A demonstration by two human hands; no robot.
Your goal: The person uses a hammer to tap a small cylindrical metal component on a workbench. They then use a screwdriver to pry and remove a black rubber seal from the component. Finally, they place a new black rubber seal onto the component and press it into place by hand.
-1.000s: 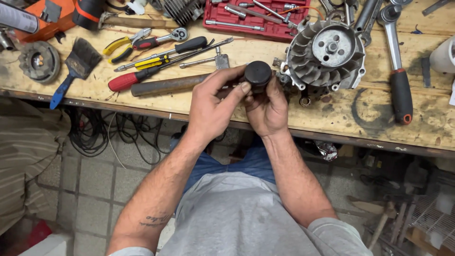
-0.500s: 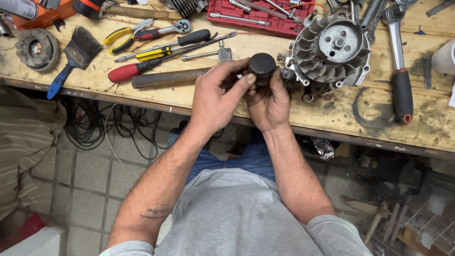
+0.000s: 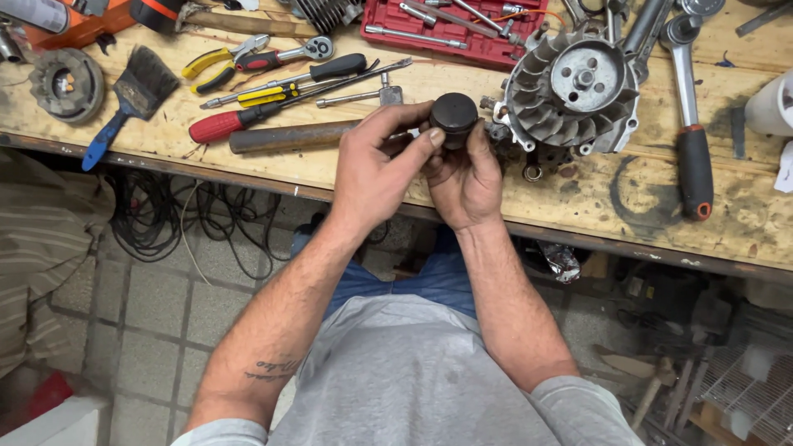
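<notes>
Far left on the worn wooden workbench (image 3: 413, 177): dark round toothed metal wheel (image 3: 66, 84), then blue-handled flat paintbrush (image 3: 132, 99), yellow-handled pliers (image 3: 219, 64), red-handled screwdriver (image 3: 223, 125) and rusty brown steel bar (image 3: 289, 136) lying just in front of it. Your left hand (image 3: 376, 177) is closed around the small dark cylindrical piston-like part (image 3: 453, 116), thumb and forefinger pinching its side; your right hand (image 3: 467, 177) cups it from below, fingers wrapped, also holding. The part sits raised between both hands, over the bench's front edge, just left of the grey finned metal flywheel housing (image 3: 574, 87), not touching it as far as I can tell. Judgement: keep the right hand as the steady support, let left fingertips do the turning, keep the part above the bench so a slip lands on wood, not floor. Further right: red socket tray (image 3: 462, 33) at the back, long black-handled ratchet wrench (image 3: 692, 140), white container (image 3: 772, 103) at the edge
</notes>
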